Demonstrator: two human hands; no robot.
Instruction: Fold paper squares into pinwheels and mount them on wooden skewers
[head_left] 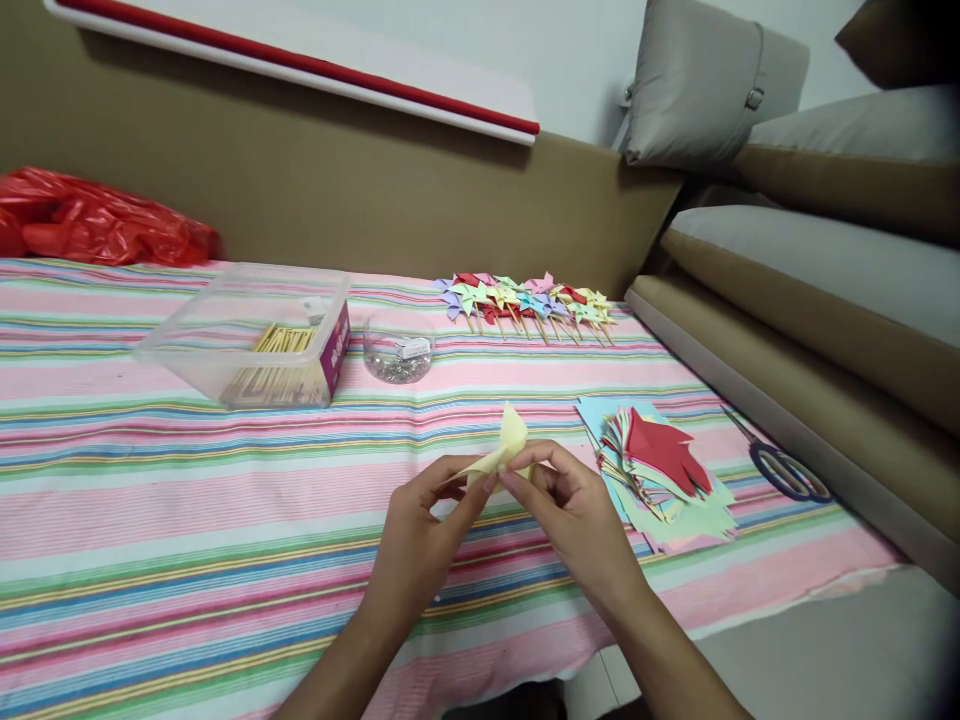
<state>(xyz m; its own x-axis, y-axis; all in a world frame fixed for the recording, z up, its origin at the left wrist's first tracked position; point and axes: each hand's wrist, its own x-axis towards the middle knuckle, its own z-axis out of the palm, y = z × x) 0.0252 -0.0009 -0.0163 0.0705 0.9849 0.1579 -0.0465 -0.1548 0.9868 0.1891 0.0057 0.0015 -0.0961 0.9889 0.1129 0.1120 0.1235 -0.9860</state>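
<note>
Head view: fingers (529, 496) pinch yellow paper (513, 430); purple label (335, 348) unreadable.

Forearms (356, 645) slant in from seven and five o'clock, left hand (426, 508) and right hand (576, 505) pinching with bent fingers (541, 453) close together.

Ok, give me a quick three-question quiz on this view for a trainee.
1. True or false: the scissors lie on top of the paper stack.
2. What do the left hand and right hand pinch together?
3. Which is nearest the box of sticks: (a) round clear tub, (b) paper stack, (c) scissors?

Key:
1. False; they lie to its right.
2. Pale yellow paper.
3. a
</note>
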